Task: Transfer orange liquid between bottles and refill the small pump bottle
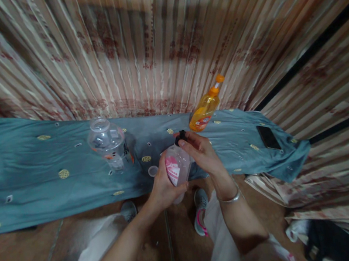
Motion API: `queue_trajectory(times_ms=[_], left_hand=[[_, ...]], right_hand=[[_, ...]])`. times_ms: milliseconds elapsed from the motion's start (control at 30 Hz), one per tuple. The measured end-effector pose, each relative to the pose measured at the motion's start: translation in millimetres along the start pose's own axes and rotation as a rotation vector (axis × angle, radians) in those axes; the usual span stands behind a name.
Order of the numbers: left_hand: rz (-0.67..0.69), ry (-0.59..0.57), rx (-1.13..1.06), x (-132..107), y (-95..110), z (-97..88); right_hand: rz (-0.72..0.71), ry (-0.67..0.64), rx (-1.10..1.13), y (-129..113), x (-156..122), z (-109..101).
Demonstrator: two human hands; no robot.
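Observation:
My left hand [164,183] is wrapped round a clear plastic bottle [183,168] with a pink and white label, held tilted at the table's front edge. At the bottle's mouth, the fingers of my right hand [202,150] close on a black bottle top [180,137]; whether it is a cap or a pump head I cannot tell. Left of the bottle, a small translucent round lid [153,171] lies on the cloth. Farther left stands a wide clear plastic jar [110,145] with an open neck. Behind my right hand is a bottle of orange liquid [204,111] with an orange pump.
A teal cloth [35,170] with a pineapple pattern covers the long narrow table. Toward its right end lies a black phone [269,137]. Patterned curtains [134,44] hang behind and to the right. Dark and white fabric items [331,240] lie on the floor at lower right.

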State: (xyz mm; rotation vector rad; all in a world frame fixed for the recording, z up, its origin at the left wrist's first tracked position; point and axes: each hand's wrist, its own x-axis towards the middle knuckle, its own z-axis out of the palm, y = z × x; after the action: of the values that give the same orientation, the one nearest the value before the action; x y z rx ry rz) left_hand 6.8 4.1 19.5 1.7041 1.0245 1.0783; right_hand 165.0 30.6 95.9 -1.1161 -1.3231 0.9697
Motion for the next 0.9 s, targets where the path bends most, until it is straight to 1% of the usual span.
queue_trajectory(times_ms=[67, 200, 267, 333, 467, 533, 633, 767, 833, 900], left_hand=[[-0.003, -0.006, 0.010, 0, -1, -0.8], [0.022, 0.000, 0.010, 0, 0, -1.5], [0.029, 0.003, 0.008, 0, 1, -1.6], [0.021, 0.005, 0.010, 0, 2, -2.0], [0.009, 0.006, 0.016, 0, 2, -3.2], [0.009, 0.008, 0.018, 0, 1, -3.7], [0.008, 0.012, 0.023, 0, 1, -4.0], [0.019, 0.005, 0.016, 0, 2, -4.2], [0.019, 0.005, 0.019, 1, 2, -4.2], [0.010, 0.009, 0.018, 1, 1, -3.9]], right_hand=[[-0.022, 0.009, -0.017, -1, -1, 1], [-0.040, 0.129, -0.089, 3, 0, 6], [-0.029, 0.161, -0.107, 5, 1, 8], [-0.025, 0.139, -0.088, 5, 1, 8], [-0.024, 0.050, -0.042, 1, 1, 7], [-0.025, 0.033, -0.046, -1, -1, 7], [-0.037, 0.059, -0.071, 0, -2, 9], [-0.035, 0.160, -0.115, 4, 0, 12], [-0.031, 0.159, -0.106, 5, 0, 12], [-0.023, 0.125, -0.083, 4, 1, 11]])
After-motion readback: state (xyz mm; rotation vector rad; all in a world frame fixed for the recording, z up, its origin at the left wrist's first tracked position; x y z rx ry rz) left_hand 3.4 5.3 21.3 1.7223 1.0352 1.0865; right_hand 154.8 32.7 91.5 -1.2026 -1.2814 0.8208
